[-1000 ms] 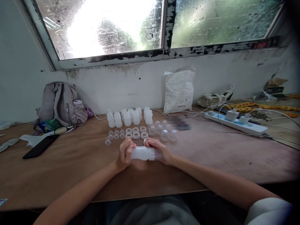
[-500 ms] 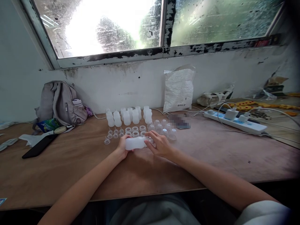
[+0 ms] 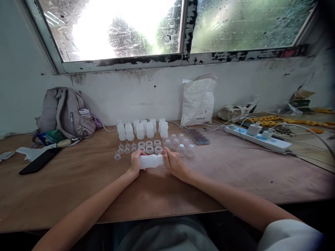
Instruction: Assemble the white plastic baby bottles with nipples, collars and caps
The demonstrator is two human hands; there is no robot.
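Observation:
A frosted white baby bottle [image 3: 151, 161] lies sideways in the air between my hands, just above the table's near side. My left hand [image 3: 135, 163] is closed around its base end. At the neck end, my right hand [image 3: 176, 165] wraps its fingers over the top and hides whatever is fitted there. Just beyond the hands lie clear bottle teats [image 3: 117, 156] on the left, several pale collar rings [image 3: 149, 150] in the middle and clear dome caps [image 3: 190, 152] on the right. Behind them stand several more frosted bottles [image 3: 140, 131], some with teats on top.
A grey backpack [image 3: 61, 113] leans on the wall at left, near a black flat case [image 3: 40, 161]. A white padded bag [image 3: 198, 101] stands against the wall. On the right are a power strip [image 3: 258, 138] with plugged-in chargers, loose cables and yellow parts [image 3: 272, 121]. A blurred item [image 3: 199, 136] lies beyond the caps.
My right hand has gone from spread fingers at the bottle's neck end to a closed grip over it, covering the clear part seen there. The view has shifted slightly.

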